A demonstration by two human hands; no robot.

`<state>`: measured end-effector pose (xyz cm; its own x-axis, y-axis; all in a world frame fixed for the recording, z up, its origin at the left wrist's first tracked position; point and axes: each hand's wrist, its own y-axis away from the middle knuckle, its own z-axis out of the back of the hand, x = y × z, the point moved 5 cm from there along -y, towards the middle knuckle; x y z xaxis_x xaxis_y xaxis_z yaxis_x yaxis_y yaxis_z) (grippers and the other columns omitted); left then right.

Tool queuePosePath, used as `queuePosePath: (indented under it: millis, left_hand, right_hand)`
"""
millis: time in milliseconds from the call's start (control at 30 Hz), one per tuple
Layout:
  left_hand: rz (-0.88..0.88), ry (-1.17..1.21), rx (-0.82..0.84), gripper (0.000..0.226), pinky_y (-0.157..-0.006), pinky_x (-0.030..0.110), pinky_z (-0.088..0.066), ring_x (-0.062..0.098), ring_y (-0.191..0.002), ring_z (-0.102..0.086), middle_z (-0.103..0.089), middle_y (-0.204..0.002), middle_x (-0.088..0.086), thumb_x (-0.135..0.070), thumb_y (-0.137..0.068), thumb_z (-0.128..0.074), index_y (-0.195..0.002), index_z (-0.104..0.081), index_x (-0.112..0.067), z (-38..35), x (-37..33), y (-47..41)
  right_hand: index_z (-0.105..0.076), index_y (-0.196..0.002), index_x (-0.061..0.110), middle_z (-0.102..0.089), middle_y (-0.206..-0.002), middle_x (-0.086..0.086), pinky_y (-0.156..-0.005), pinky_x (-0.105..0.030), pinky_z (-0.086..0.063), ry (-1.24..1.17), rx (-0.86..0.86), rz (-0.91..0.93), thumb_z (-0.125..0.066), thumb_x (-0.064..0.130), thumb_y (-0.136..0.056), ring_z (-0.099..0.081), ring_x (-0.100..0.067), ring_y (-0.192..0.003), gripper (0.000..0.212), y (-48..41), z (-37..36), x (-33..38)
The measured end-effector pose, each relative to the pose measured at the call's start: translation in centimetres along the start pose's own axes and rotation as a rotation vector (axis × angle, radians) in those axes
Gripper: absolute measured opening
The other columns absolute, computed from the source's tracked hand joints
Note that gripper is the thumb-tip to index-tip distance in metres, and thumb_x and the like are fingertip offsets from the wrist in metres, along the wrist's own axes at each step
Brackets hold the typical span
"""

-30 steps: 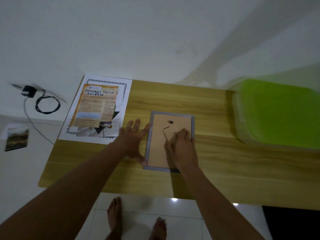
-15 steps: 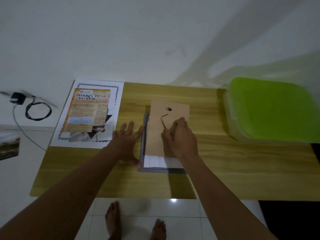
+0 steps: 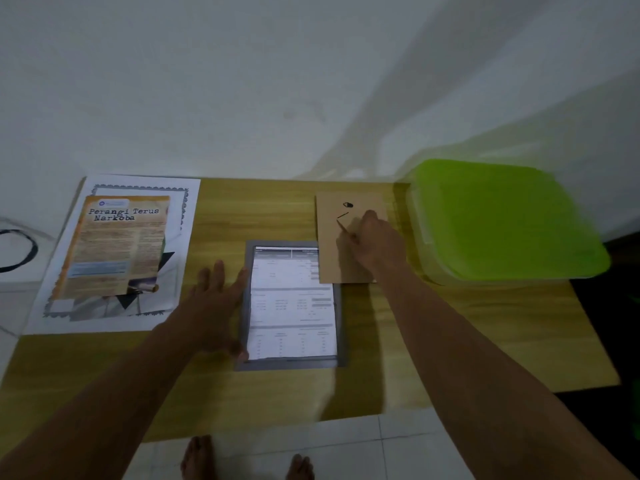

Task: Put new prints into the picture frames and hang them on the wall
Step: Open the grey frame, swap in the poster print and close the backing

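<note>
Nearest on the wooden table (image 3: 450, 341), the grey frame (image 3: 287, 363) is lying face down with a white printed sheet (image 3: 292, 306) sitting inside it. The left hand (image 3: 214, 299) is pressing flat, fingers straight, against its left rim — it is probably stiff but breakable if glazed, so best taken by both side rails. Farther off, the right hand (image 3: 375, 244) is curling onto the light, rigid backing board (image 3: 329, 265), seemingly pinching its thin dark strut (image 3: 343, 227). Beyond, the poster (image 3: 117, 244) is lying at the far left — flimsy, best lifted by its edges — and the green-lidded box (image 3: 502, 220) is sitting closed, hiding its contents.
</note>
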<state>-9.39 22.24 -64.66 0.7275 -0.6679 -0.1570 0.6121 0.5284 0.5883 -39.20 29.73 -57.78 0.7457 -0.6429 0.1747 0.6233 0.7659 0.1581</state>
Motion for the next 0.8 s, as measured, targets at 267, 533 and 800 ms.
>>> queuePosePath:
  millis: [267, 533, 800]
  left_hand:
    - [0.001, 0.0, 0.033, 0.164, -0.116, 0.064, -0.006, 0.05, -0.137, 0.03, 0.035, -0.15, 0.025, -0.078, -0.038, -0.078, -0.136, 0.045, -0.03, -0.5, -0.1, -0.8]
    - [-0.004, -0.015, 0.068, 0.168, -0.117, 0.064, -0.005, 0.052, -0.136, 0.031, 0.035, -0.149, 0.027, -0.1, -0.014, -0.047, -0.132, 0.049, -0.029, -0.5, 0.1, -0.9]
    - [-0.004, 0.007, 0.071, 0.164, -0.117, 0.062, -0.003, 0.051, -0.135, 0.032, 0.036, -0.15, 0.022, -0.076, -0.041, -0.08, -0.138, 0.043, -0.027, -0.1, -0.4, -0.3]
  right_hand:
    - [-0.046, -0.127, 0.014, -0.049, -0.13, -0.013, -0.097, -0.05, -0.045, -0.098, 0.068, 0.092, -0.045, 0.047, -0.099, -0.05, -0.033, -0.12, 0.043, 0.4, -2.5, 0.4]
    - [-0.037, -0.135, 0.018, -0.04, -0.143, -0.019, -0.103, -0.057, -0.038, -0.048, 0.047, 0.039, -0.038, 0.05, -0.1, -0.037, -0.036, -0.133, 0.047, -1.6, -3.4, -2.2]
    - [-0.035, -0.136, 0.018, -0.035, -0.148, -0.021, -0.105, -0.061, -0.035, -0.027, 0.073, -0.008, -0.041, 0.05, -0.1, -0.032, -0.038, -0.138, 0.048, -3.4, -3.8, -3.3]
